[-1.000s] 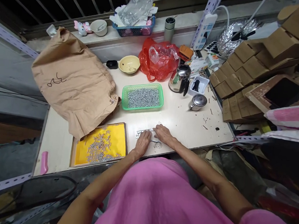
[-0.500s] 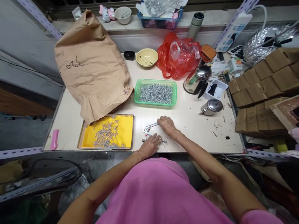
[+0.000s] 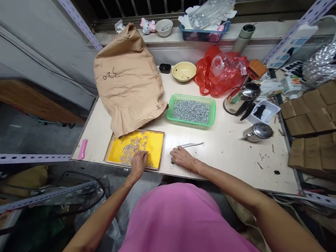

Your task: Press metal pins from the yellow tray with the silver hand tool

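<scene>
My left hand (image 3: 138, 161) rests on the near edge of a yellow-lined tray (image 3: 154, 148) that holds several small metal pins (image 3: 131, 148); its fingers curl down among them, and what they hold, if anything, is hidden. My right hand (image 3: 182, 158) lies on the white table (image 3: 230, 150) just right of the tray, fingers bent and pressed down on the surface. Metal tweezers (image 3: 190, 145) lie loose a little beyond the right hand. A green basket (image 3: 191, 110) full of metal pins stands farther back.
A big brown paper sack (image 3: 127, 80) leans over the tray's far side. Behind are a yellow bowl (image 3: 184, 71), a red plastic bag (image 3: 221, 70), a steel kettle (image 3: 241, 98) and its lid (image 3: 257, 132). Cardboard boxes (image 3: 320, 114) pile at right. A pink tool (image 3: 82, 149) lies near the left edge.
My left hand has moved left from the table's middle onto the yellow tray. The right hand has drawn back toward the near edge, leaving the tweezers lying free. The camera has swung left.
</scene>
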Tool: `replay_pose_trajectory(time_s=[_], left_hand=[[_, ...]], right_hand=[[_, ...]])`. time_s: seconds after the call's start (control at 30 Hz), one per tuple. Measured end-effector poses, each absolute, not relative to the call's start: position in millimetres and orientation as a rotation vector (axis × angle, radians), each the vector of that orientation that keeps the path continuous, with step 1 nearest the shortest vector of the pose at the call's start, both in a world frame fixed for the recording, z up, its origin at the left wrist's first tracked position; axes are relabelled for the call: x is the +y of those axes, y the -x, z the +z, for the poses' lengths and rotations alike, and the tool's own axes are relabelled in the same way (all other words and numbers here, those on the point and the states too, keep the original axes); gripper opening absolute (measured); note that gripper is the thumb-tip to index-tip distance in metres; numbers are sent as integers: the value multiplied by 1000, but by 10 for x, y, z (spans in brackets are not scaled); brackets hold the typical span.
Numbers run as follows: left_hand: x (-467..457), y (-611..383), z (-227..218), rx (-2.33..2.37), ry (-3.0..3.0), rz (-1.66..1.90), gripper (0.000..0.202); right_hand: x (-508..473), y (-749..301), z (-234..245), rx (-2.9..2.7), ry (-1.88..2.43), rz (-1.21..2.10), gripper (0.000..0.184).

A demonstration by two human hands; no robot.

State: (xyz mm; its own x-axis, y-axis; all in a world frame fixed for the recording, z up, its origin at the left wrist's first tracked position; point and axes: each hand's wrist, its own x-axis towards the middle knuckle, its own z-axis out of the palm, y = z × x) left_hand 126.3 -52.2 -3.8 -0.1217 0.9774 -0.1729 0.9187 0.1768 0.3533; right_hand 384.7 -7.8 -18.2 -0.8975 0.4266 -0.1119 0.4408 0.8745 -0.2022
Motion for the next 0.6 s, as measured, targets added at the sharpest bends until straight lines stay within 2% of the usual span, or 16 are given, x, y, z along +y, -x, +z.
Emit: replay_pose_trajectory(time_s=[0.27, 0.43, 0.6], left_hand=[[-428, -1204, -94, 2197, -1704, 197, 29], [-337, -1018, -107, 2294, -1619, 197, 29], [-236, -961, -106, 2217, -1778, 174, 30]], right_hand=[[-84, -3634, -285, 2990, -824, -363, 22], [36, -3690, 92, 3025, -1349, -479, 24], [544, -3902, 561, 2981, -1915, -385, 28]])
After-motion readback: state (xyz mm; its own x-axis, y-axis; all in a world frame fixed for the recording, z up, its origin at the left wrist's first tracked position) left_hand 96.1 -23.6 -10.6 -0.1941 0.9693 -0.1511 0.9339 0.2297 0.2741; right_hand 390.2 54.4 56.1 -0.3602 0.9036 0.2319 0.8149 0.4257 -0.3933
